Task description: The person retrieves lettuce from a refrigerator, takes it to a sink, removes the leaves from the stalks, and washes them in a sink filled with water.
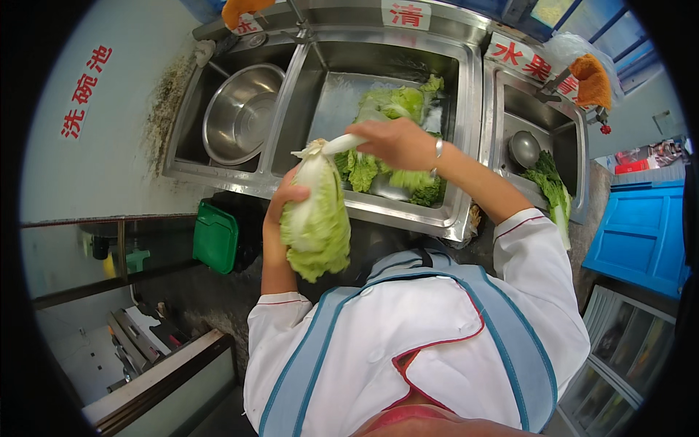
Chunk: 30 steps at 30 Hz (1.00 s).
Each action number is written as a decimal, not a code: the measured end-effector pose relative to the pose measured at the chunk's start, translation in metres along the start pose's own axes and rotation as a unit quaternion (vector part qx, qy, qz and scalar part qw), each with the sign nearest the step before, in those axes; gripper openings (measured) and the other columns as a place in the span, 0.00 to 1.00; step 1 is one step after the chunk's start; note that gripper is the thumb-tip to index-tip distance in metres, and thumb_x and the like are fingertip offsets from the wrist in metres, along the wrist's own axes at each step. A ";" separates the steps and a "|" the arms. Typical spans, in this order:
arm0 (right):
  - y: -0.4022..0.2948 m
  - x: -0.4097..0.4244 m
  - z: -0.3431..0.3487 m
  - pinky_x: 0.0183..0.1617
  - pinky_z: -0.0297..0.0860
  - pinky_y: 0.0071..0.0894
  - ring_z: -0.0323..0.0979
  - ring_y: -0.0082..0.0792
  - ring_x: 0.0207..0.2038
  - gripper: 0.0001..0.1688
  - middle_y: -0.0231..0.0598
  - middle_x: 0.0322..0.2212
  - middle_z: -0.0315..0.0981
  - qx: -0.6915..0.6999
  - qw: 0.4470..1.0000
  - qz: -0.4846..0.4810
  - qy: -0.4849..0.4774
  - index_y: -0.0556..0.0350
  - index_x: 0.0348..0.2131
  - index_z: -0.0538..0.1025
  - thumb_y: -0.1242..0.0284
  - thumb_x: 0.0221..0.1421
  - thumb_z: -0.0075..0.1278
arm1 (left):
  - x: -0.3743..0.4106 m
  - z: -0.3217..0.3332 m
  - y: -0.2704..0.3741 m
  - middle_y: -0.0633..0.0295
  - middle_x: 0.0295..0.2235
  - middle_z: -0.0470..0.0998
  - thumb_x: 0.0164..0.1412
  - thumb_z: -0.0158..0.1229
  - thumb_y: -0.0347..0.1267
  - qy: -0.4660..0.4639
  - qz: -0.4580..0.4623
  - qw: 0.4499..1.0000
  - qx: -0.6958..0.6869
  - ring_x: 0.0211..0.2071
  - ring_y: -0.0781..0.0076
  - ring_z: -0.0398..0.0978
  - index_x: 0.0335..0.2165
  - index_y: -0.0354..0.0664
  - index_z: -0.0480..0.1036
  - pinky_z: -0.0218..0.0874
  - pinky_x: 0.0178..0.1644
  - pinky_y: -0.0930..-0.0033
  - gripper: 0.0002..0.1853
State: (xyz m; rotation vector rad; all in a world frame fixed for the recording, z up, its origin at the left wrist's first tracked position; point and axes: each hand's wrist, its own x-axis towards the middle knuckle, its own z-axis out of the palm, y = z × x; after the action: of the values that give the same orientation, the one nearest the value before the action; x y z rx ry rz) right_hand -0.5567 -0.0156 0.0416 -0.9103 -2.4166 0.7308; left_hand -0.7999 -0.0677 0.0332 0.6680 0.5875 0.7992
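My left hand point(288, 194) is closed round the side of a napa cabbage head point(317, 224), held with its root end up, in front of the sink's near rim. My right hand point(396, 143) grips a cabbage leaf point(423, 178); its white stalk points left and meets the root end of the head. Whether that leaf is still joined there I cannot tell. Beyond and under my right hand, loose green cabbage leaves point(401, 101) lie in the middle basin point(336, 104) of the stainless steel sink, with water around them.
A large steel bowl point(243, 114) stands in the left basin. The right basin holds a small metal bowl point(524, 149) and leafy greens point(551, 188) that hang over its near edge. A green bin point(215, 237) is below left; a blue cabinet point(636, 235) stands at the right.
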 end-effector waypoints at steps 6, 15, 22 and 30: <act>0.106 -0.030 0.098 0.44 0.64 0.34 0.68 0.40 0.41 0.26 0.45 0.39 0.68 -0.119 0.983 0.140 0.029 0.52 0.50 0.62 0.58 0.56 0.39 | 0.011 -0.025 -0.005 0.56 0.34 0.66 0.40 0.62 0.45 -0.200 0.234 0.926 -0.217 0.32 0.63 0.68 0.48 0.36 0.58 0.62 0.38 0.59 0.40; 0.032 0.025 0.098 0.53 0.57 0.30 0.61 0.32 0.50 0.32 0.42 0.48 0.62 0.808 0.573 0.111 -0.078 0.58 0.53 0.59 0.55 0.57 0.36 | 0.055 0.033 -0.010 0.50 0.45 0.65 0.40 0.59 0.46 0.149 0.336 0.914 0.172 0.48 0.62 0.62 0.50 0.28 0.55 0.55 0.50 0.66 0.43; 0.019 -0.004 0.045 0.49 0.61 0.25 0.65 0.26 0.45 0.29 0.36 0.44 0.67 0.717 0.646 0.258 0.052 0.60 0.49 0.65 0.56 0.57 0.38 | 0.033 -0.006 0.009 0.56 0.46 0.66 0.55 0.48 0.41 0.154 0.049 0.964 0.211 0.45 0.69 0.67 0.52 0.35 0.57 0.58 0.47 0.71 0.30; -0.021 0.001 0.014 0.25 0.55 0.28 0.53 0.26 0.21 0.19 0.42 0.18 0.60 0.205 0.962 0.150 0.097 0.62 0.30 0.67 0.61 0.56 0.43 | 0.019 0.008 -0.003 0.55 0.38 0.72 0.50 0.51 0.39 0.128 0.081 0.980 0.130 0.36 0.69 0.73 0.44 0.31 0.64 0.64 0.40 0.71 0.26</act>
State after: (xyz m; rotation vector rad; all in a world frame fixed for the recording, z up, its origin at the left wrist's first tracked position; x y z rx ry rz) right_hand -0.5749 -0.0331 0.0446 -1.1209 -1.8767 1.1428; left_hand -0.7824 -0.0571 0.0319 0.8678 0.8901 0.9784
